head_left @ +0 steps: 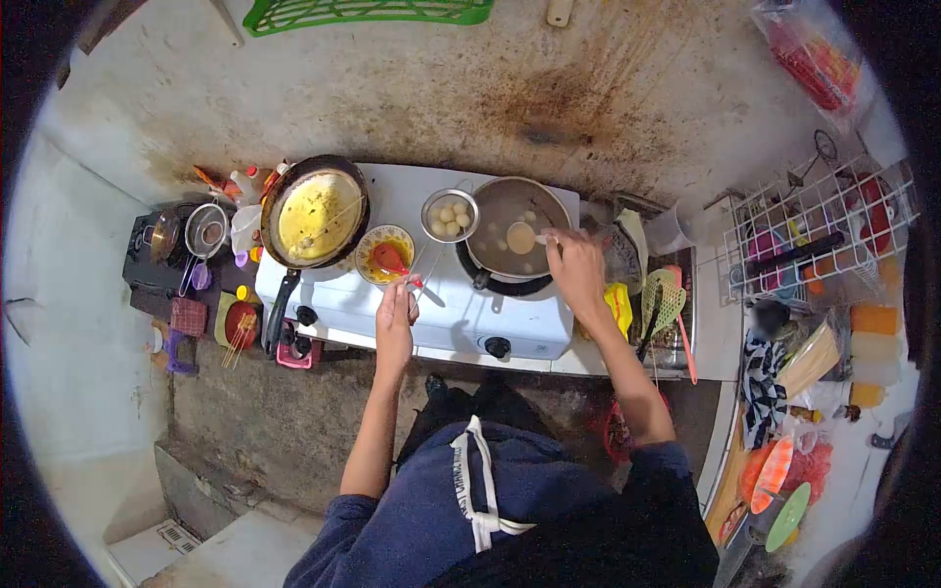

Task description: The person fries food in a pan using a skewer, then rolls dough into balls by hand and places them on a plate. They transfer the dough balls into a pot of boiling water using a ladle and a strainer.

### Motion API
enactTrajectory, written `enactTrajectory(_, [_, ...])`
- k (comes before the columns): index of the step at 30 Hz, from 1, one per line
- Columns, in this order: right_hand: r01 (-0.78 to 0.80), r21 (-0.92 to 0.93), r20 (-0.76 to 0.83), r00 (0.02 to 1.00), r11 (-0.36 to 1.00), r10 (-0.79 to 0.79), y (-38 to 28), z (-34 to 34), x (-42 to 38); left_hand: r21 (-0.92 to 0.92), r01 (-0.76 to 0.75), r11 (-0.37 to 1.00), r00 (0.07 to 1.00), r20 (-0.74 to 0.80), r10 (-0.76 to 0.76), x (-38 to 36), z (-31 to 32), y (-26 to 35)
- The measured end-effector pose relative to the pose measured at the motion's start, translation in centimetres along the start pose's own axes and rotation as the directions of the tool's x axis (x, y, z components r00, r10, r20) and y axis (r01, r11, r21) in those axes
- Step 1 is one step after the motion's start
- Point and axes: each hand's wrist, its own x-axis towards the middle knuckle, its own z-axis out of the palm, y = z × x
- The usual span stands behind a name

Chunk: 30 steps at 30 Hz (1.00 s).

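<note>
My left hand [395, 316] is closed around the thin handle of a wire strainer [425, 221], beside a patterned bowl [364, 257]. Several pale round balls [452, 215] lie in the strainer, close to the left rim of a pot [490, 186]. A red spoon [389, 258] rests in yellow liquid in the bowl. Over the pot, my right hand [578, 267] grips a small ladle [520, 238] by its handle, fingers wrapped shut. Its cup is at the surface of the cloudy liquid, where more balls float.
A black frying pan [274, 253] with a yellow egg-like sheet sits on the left of the white stove [402, 328]. Bottles and small containers crowd the left side. A green slotted turner [670, 304] lies at the right, near a white wire rack [814, 230].
</note>
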Motion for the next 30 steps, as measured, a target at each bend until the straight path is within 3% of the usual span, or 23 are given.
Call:
enactTrajectory(5, [-0.081, -0.125, 0.021, 0.996, 0.989, 0.084, 1.4, 2.1, 0.9, 0.003, -0.001, 1.0, 1.0, -0.027, 0.001, -0.3, 0.1, 0.2])
enactTrajectory(17, [-0.102, 0.044, -0.043, 0.994, 0.994, 0.104, 0.2, 4.1, 2.0, 0.004, -0.016, 1.0, 1.0, -0.015, 0.016, -0.3, -0.2, -0.2])
enactTrajectory(25, [-0.192, 0.115, 0.07, 0.98, 0.975, 0.185, 0.0, 4.3, 1.8, 0.007, -0.029, 1.0, 0.999, -0.014, 0.029, -0.3, -0.4, -0.3])
enactTrajectory(30, [-0.15, 0.171, 0.045, 0.989, 0.974, 0.144, -0.2, 5.0, 1.6, 0.007, -0.01, 1.0, 1.0, -0.008, 0.01, -0.4, -0.2, 0.3])
